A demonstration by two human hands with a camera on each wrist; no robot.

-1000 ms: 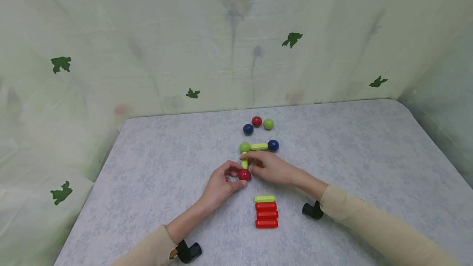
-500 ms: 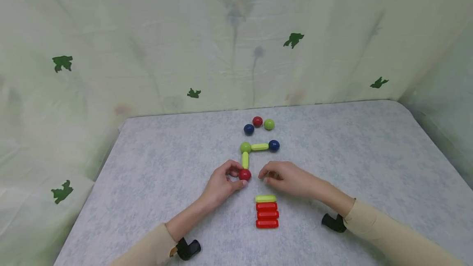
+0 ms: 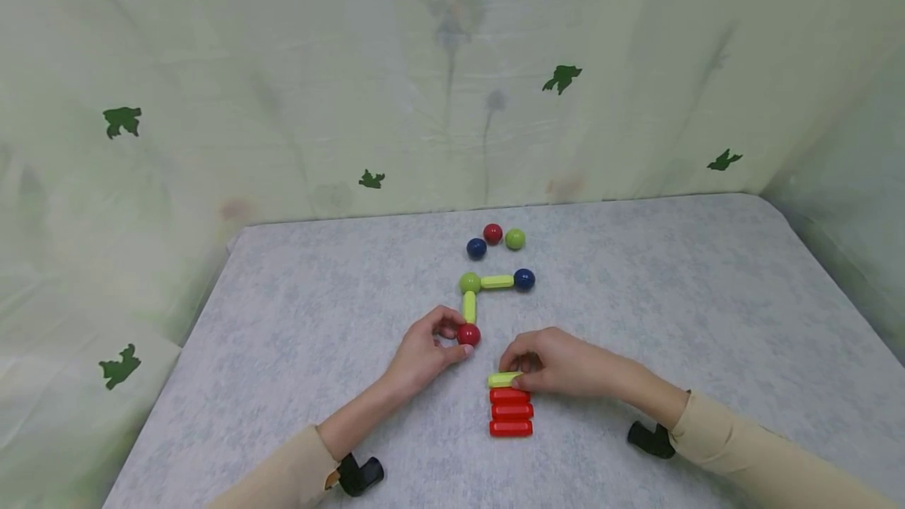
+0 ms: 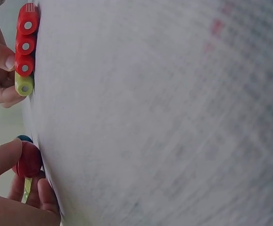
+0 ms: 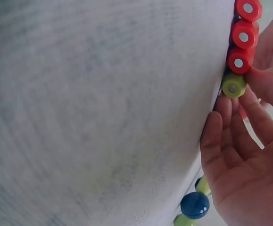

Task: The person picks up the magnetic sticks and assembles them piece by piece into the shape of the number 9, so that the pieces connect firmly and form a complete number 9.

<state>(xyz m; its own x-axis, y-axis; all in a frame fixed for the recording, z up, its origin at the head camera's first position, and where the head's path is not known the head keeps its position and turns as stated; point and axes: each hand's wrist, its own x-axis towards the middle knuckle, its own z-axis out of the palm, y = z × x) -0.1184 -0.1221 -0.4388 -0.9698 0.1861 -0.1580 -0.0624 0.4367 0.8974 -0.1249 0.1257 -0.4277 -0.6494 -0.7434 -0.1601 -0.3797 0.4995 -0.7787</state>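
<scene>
My left hand [image 3: 420,357] holds a red ball [image 3: 469,335] between thumb and fingers. That ball sits at the near end of an L-shaped chain: a yellow-green rod [image 3: 470,306] runs up to a green ball [image 3: 470,283], and another yellow-green rod [image 3: 497,282] leads right to a dark blue ball [image 3: 524,280]. With thumb and fingertips, my right hand [image 3: 566,364] pinches a loose yellow-green rod [image 3: 499,380] at the far end of a row. Three red rods [image 3: 511,411] lie against it, side by side; their ends [image 5: 243,37] show silver discs in the right wrist view.
Behind the chain, a loose blue ball [image 3: 477,249], a red ball [image 3: 492,234] and a green ball [image 3: 515,239] lie grouped. All rests on a grey cloth-covered table [image 3: 318,297]. A pale curtain [image 3: 297,100] with leaf shapes hangs along the table's far edge.
My right hand has left the chain's upright rod, come back toward me, and now pinches the loose yellow-green rod at the row. My left hand stays on the red ball.
</scene>
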